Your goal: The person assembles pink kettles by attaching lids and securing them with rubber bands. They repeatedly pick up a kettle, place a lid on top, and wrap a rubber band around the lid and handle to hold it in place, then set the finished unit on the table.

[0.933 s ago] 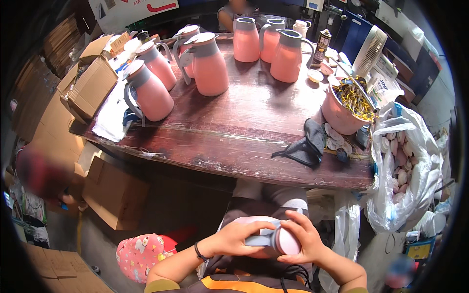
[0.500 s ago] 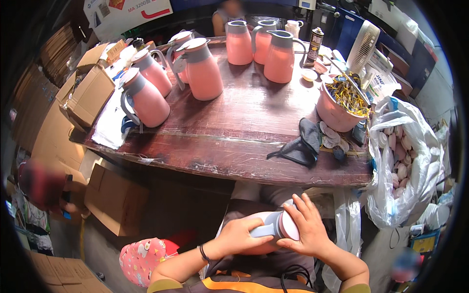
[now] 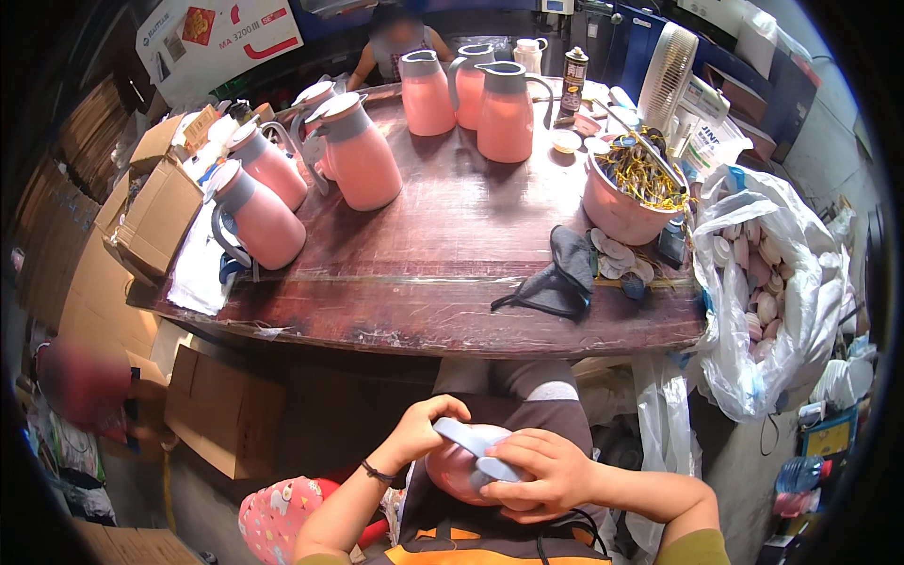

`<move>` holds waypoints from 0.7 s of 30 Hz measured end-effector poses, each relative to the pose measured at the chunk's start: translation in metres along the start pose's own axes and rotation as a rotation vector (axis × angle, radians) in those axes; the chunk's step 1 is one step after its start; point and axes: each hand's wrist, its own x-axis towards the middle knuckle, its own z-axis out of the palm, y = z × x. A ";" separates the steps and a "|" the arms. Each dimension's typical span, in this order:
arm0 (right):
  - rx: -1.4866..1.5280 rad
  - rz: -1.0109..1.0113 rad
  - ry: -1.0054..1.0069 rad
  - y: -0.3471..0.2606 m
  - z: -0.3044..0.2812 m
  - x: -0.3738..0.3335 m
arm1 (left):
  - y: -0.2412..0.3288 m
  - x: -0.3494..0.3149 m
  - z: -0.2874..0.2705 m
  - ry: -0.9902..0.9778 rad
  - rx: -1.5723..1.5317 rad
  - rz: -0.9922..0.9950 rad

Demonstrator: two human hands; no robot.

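A pink jug (image 3: 457,471) with a pale grey handle (image 3: 468,439) lies tilted over my lap, its handle upward. My left hand (image 3: 426,428) is closed around the jug beside one end of the handle. Over the other end, near the handle's tip, my right hand (image 3: 541,468) grips with bent fingers. The jug's lid is not visible; my right hand covers that side. On the table, several pink jugs with grey necks stand upright, among them a lidded jug (image 3: 358,155) at the left and an open-topped jug (image 3: 504,118) at the back.
The dark red table (image 3: 405,292) lies beyond my knees. On its right are a black cloth mask (image 3: 560,278), a pink bucket (image 3: 621,202) of wires and a spray can (image 3: 573,80). A plastic bag (image 3: 800,348) of lids hangs right; a carton (image 3: 226,405) stands left. People sit behind and left.
The jug in my lap has turned, so its white-and-pink lid no longer shows and its handle faces up. My right hand has moved from the lid to beside the handle.
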 end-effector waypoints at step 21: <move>-0.303 0.217 -0.012 0.035 -0.004 -0.058 | 0.044 -0.024 0.022 -0.163 0.434 0.117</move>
